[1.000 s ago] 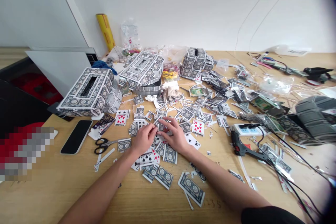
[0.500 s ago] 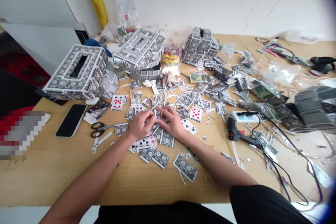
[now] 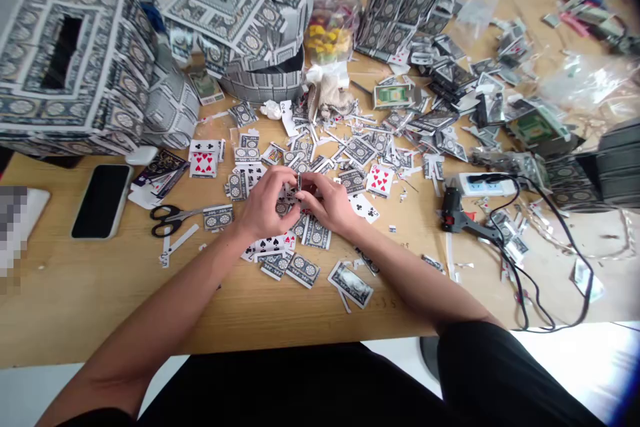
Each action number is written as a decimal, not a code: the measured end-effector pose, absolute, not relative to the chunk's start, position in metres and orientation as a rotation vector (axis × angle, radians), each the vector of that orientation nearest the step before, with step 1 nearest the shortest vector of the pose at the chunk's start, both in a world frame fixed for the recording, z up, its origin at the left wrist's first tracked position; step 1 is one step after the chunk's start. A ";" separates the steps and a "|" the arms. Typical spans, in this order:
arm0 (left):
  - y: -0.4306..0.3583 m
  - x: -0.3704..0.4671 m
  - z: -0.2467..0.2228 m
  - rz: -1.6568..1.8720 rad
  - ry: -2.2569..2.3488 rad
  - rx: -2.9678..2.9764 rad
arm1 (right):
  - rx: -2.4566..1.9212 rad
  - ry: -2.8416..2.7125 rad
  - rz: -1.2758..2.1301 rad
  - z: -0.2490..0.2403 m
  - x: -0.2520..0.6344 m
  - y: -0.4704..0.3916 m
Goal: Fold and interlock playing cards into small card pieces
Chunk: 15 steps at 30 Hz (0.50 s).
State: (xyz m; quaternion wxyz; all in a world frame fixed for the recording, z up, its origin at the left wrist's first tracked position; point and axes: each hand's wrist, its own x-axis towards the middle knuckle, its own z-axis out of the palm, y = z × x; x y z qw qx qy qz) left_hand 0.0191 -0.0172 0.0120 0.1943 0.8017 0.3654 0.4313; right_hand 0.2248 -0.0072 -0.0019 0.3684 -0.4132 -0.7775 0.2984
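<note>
My left hand (image 3: 267, 205) and my right hand (image 3: 326, 200) meet over the middle of the table. Between their fingertips is a small folded playing card (image 3: 299, 181), seen nearly edge-on and partly hidden by the fingers. Both hands are closed on it. Beneath and in front of them lie patterned card backs (image 3: 316, 233) and face-up cards (image 3: 271, 246). To the left, black-handled scissors (image 3: 167, 217) rest with their blades by a card piece (image 3: 218, 217). A seven of hearts (image 3: 379, 180) lies to the right of my right hand.
Card-covered boxes (image 3: 107, 73) and a lidded card-built container (image 3: 260, 83) stand at the back left. A phone (image 3: 101, 201) lies left of the scissors. At right are a glue gun (image 3: 460, 217), a white power strip (image 3: 483, 185) and looping black cables (image 3: 567, 233). Card scraps cover the centre.
The view has tilted down and come nearer, so the table things appear larger and shifted. My fingers have changed their hold, and the small card now stands edge-on between them.
</note>
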 end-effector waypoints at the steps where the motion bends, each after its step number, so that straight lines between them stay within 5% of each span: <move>1: -0.016 0.020 0.010 1.220 1.020 2.230 | -1.071 -1.999 0.761 -0.002 0.225 -0.007; 15: -0.010 0.022 0.019 1.134 0.989 2.275 | -1.149 -1.967 0.858 0.007 0.228 -0.008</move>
